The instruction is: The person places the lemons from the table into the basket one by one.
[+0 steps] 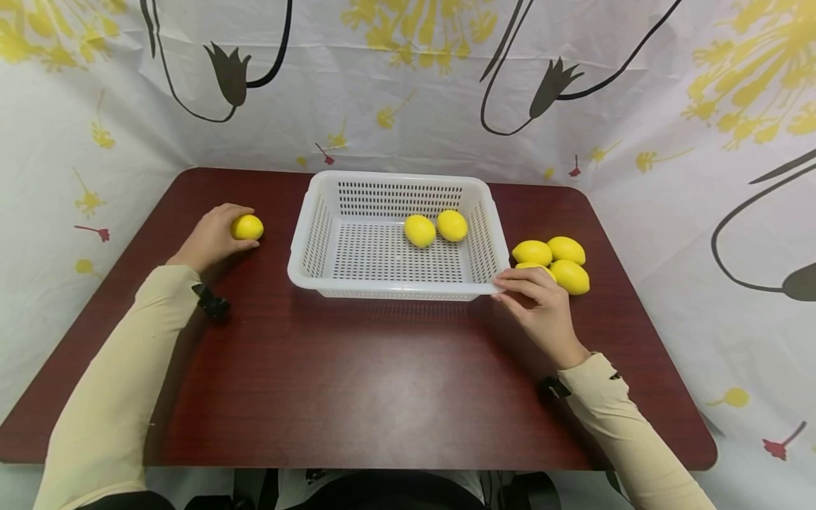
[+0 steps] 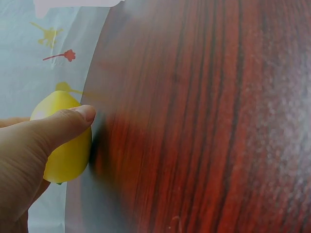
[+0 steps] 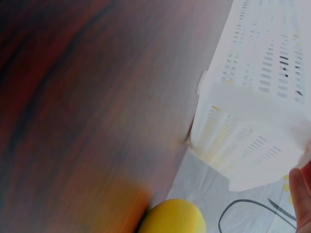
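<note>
At the left of the table, my left hand (image 1: pixel 207 239) holds a yellow lemon (image 1: pixel 246 227) between thumb and fingers. The left wrist view shows the thumb laid across that lemon (image 2: pixel 68 158), close to the tabletop. A white plastic basket (image 1: pixel 395 286) with slotted walls stands at the middle back. Two lemons (image 1: pixel 420 231) lie inside it, toward its right side. My right hand (image 1: pixel 542 309) pinches the basket's front right corner at the rim, fingertips above and thumb below. Several more lemons (image 1: pixel 570 277) sit together just beyond that hand, one partly hidden by it.
The dark red wooden table (image 1: pixel 382 382) has rounded corners. A white cloth (image 1: pixel 408 99) with yellow and grey flower prints hangs behind it and along both sides. In the right wrist view one lemon (image 3: pixel 175 218) shows at the bottom edge, below the basket.
</note>
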`<state>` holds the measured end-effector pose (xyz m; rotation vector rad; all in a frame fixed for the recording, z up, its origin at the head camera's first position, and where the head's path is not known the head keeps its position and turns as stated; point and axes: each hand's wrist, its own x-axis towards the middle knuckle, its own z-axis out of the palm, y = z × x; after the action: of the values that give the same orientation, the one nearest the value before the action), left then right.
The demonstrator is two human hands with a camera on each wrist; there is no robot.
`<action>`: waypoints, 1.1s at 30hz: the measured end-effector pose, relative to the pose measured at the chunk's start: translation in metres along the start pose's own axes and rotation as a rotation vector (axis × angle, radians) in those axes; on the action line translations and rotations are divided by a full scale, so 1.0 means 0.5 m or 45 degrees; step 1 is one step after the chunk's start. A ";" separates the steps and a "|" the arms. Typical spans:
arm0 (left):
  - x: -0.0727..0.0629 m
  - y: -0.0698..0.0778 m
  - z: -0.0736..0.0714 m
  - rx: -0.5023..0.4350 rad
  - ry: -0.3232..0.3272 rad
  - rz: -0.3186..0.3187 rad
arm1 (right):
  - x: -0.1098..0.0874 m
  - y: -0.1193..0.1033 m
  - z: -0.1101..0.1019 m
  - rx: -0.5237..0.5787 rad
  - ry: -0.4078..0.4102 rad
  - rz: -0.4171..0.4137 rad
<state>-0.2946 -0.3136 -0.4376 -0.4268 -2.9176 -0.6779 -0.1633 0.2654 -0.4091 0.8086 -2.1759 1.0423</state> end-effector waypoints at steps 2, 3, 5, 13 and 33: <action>-0.001 0.000 -0.001 0.005 -0.003 -0.002 | 0.000 0.000 0.000 0.000 -0.002 0.002; -0.002 0.001 -0.001 0.004 -0.005 -0.005 | 0.000 0.000 0.000 0.001 -0.003 0.002; -0.002 0.001 -0.002 0.005 -0.007 -0.015 | 0.000 0.001 0.000 0.002 -0.003 0.001; -0.002 0.000 -0.002 -0.004 -0.010 -0.035 | 0.000 0.002 0.000 0.006 0.001 -0.003; 0.022 0.016 -0.021 0.005 0.003 0.017 | 0.001 -0.001 -0.001 0.007 -0.002 0.004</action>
<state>-0.3021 -0.3088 -0.4232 -0.4447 -2.9106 -0.6701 -0.1632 0.2656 -0.4083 0.8088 -2.1775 1.0501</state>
